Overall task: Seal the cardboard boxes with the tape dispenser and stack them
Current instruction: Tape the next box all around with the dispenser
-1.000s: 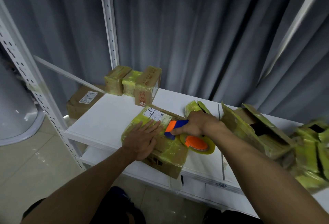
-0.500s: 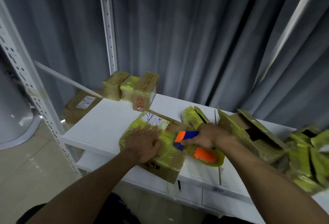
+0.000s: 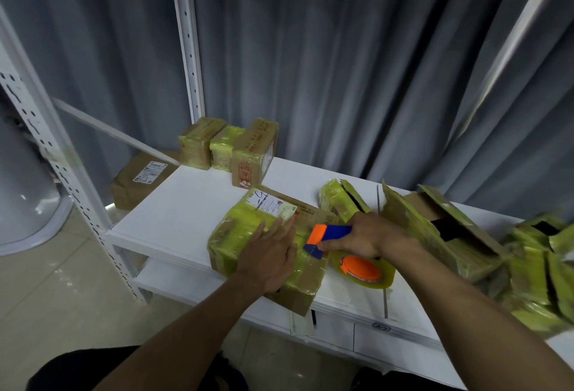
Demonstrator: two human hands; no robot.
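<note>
Ideally, with the box (image 3: 236, 229) at the front edge of the white table (image 3: 174, 204) pinned under the flat, straight-fingered left hand (image 3: 267, 254), the right hand (image 3: 369, 237), curled round the handle of the tape dispenser (image 3: 329, 233), should draw it firmly and straight along the seam so tape lies unwrinkled.

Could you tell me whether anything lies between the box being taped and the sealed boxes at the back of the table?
Nothing visible does. Only bare table lies between the box and the sealed boxes. The left hand rests flat on the box; the right hand grips the tape dispenser at its right side.
</note>
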